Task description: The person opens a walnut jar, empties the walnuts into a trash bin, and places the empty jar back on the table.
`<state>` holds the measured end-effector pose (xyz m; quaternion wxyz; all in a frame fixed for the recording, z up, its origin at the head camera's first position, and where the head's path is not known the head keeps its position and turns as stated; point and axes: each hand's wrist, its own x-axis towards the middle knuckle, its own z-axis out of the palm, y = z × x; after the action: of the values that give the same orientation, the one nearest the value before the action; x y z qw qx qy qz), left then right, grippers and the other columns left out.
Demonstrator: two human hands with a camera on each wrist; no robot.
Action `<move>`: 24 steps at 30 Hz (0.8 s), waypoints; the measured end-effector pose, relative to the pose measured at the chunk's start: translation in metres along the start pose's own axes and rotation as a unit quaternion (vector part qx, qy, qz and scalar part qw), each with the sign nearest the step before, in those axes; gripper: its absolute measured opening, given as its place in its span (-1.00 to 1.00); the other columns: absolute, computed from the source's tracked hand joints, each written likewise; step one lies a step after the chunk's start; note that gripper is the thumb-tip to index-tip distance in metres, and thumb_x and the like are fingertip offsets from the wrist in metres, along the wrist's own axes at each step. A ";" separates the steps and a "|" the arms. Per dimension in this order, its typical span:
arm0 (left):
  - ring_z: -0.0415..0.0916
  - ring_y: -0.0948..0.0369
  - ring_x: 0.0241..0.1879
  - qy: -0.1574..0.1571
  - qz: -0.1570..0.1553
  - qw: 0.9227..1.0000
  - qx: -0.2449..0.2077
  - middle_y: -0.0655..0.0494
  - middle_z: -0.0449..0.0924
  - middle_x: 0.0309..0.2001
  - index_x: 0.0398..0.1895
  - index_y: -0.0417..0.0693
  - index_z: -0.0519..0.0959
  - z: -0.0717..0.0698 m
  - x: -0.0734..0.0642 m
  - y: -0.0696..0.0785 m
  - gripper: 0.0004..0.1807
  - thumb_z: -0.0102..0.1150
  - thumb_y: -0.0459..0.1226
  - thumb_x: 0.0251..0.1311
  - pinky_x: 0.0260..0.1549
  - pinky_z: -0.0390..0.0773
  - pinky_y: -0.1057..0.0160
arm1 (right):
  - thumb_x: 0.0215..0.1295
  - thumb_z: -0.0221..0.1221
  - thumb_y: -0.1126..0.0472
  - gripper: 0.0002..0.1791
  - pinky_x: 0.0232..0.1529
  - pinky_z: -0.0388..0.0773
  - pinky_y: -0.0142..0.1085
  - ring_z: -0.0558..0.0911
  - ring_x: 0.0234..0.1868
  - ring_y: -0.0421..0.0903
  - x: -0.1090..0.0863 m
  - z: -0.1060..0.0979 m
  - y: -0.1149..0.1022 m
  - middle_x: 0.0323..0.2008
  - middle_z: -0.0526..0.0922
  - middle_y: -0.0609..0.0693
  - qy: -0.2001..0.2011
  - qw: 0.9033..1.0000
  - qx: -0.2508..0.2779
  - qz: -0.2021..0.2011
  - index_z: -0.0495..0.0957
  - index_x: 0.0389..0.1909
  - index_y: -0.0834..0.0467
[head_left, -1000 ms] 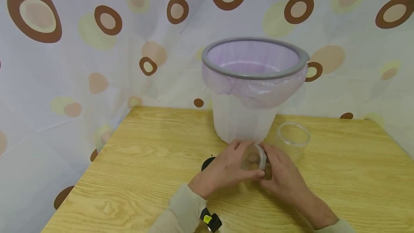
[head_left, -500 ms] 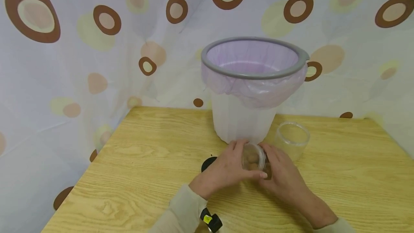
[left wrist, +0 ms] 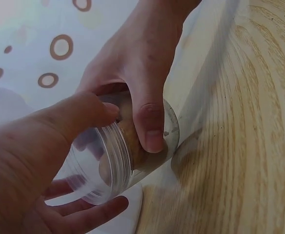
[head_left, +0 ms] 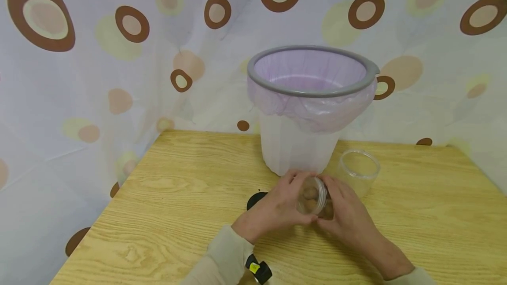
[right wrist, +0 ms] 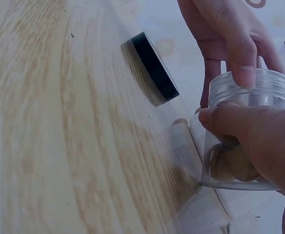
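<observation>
Both hands hold a clear plastic jar (head_left: 310, 201), tilted on its side with its mouth toward the left. Several round brown, nut-like things (right wrist: 235, 163) are inside it. My left hand (head_left: 275, 206) grips it around the threaded rim (left wrist: 114, 158), thumb on one side and fingers on the other. Around the body curls my right hand (head_left: 350, 212), its thumb pressed along the wall in the left wrist view. The mouth shows no lid. A black lid (right wrist: 155, 67) rests on the table, partly hidden behind my left hand in the head view.
Behind the hands stands a white bin (head_left: 299, 144) with a grey rim and a pinkish bag lining. Another clear, lidless container (head_left: 359, 175) is just right of it. A patterned curtain (head_left: 222, 65) hangs behind the wooden table (head_left: 178, 214).
My left thumb has slid slightly down and left at the jar's rim, showing more of the brown contents. Both hands otherwise keep their place; bin, lid and other container have not moved.
</observation>
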<state>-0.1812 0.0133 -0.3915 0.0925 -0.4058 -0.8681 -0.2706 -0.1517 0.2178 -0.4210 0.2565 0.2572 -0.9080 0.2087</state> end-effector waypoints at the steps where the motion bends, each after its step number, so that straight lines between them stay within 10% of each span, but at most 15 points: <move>1: 0.40 0.20 0.22 -0.005 -0.012 1.000 -0.005 0.02 0.33 0.28 0.40 0.00 0.22 0.000 0.000 0.000 -0.05 0.51 -0.01 -0.03 0.20 0.46 0.35 | -0.35 0.62 0.19 0.10 0.18 0.44 0.07 0.50 0.18 0.18 0.000 0.000 0.000 0.17 0.51 0.24 -0.001 1.000 0.000 0.000 0.30 0.31 0.36; 17: 0.46 0.23 0.00 -0.042 -0.181 0.981 -0.064 0.11 0.40 0.11 0.30 0.00 0.31 -0.004 -0.001 0.005 -0.06 0.22 0.40 0.01 0.04 0.54 0.28 | -0.35 0.64 0.13 0.10 0.11 0.48 0.06 0.50 0.14 0.17 0.001 0.002 -0.002 0.14 0.52 0.20 -0.005 1.000 -0.006 -0.006 0.32 0.30 0.31; 24: 0.47 0.23 -0.02 -0.056 -0.181 0.980 -0.067 0.08 0.41 0.10 0.31 0.01 0.32 -0.007 0.000 0.004 -0.09 0.22 0.37 0.04 0.02 0.54 0.28 | -0.34 0.64 0.14 0.12 0.11 0.48 0.05 0.50 0.15 0.16 0.000 0.000 -0.002 0.13 0.52 0.21 0.003 1.000 -0.002 -0.008 0.29 0.32 0.33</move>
<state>-0.1790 0.0115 -0.3840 -0.0344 -0.2618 -0.9109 -0.3171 -0.1505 0.2158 -0.4205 0.2619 0.2635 -0.9054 0.2056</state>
